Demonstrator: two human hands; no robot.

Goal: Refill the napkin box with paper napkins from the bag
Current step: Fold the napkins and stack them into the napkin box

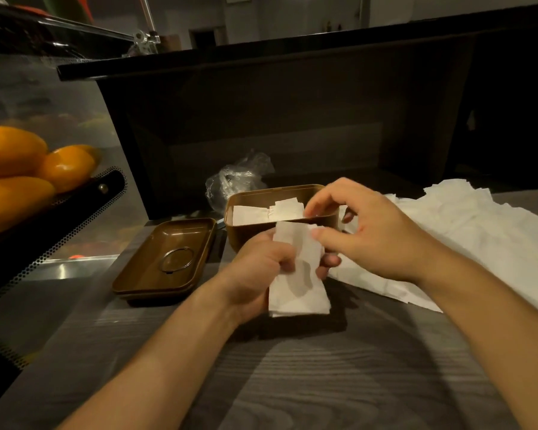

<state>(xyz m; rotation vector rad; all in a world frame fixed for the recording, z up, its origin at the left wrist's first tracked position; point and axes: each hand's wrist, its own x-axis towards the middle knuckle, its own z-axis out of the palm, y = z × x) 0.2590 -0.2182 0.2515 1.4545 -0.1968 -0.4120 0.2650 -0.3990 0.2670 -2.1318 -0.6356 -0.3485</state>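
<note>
Table: grey wood-grain top (308, 383) nearest the viewer, with both forearms stretched across it.
Left hand: the left hand (258, 271) has its fingers curled round a folded stack of napkins (298, 274), gripping it by the left edge and holding it just in front of the box.
Right hand: the right hand (370, 231) hovers over the top of that stack, fingers loosely bent, thumb and forefinger at the uppermost napkin's far end; whether they actually pinch it I cannot tell.
Napkin box: brown box (255, 240) standing open behind the hands, white napkins already lying inside.
Lid: brown lid (165, 262) lying upturned just left of the box, a metal ring at its middle.
Loose napkins: a white spread (466, 231) on the table to the right.
Bag: crumpled clear plastic bag (239, 178) behind the box.
Fruit: orange fruit (19, 169) in a dark tray at far left.
</note>
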